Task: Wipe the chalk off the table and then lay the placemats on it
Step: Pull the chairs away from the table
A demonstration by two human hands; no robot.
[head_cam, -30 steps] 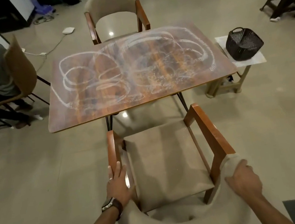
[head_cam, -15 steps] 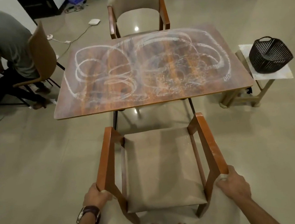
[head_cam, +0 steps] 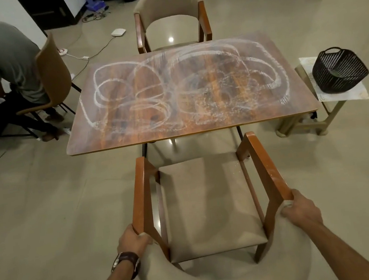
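A seated person (head_cam: pixel 2 66) is seen at the far left on a tan chair (head_cam: pixel 52 72), back turned. Lower in the view, the left hand (head_cam: pixel 132 239), with a watch (head_cam: pixel 126 260) worn on its wrist, is curled round the rear end of the left armrest of the near chair (head_cam: pixel 209 206), the fingers wrapped under the wood. The right hand (head_cam: pixel 301 213) is closed on the rear end of the right armrest in the same way, thumb on top and fingers tucked beneath. Both forearms are stretched forward from the bottom edge. The near chair is set just in front of the table (head_cam: pixel 83 146), apart from its near edge. The table top is covered with looping white chalk marks (head_cam: pixel 173 88); no letters or words can be made out in them. A second padded chair (head_cam: pixel 170 14) is placed at the table's far side, making three chairs in all. At the right, one black basket (head_cam: pixel 339 71) is stood on a small side table (head_cam: pixel 346 96). No brand or label can be read anywhere.
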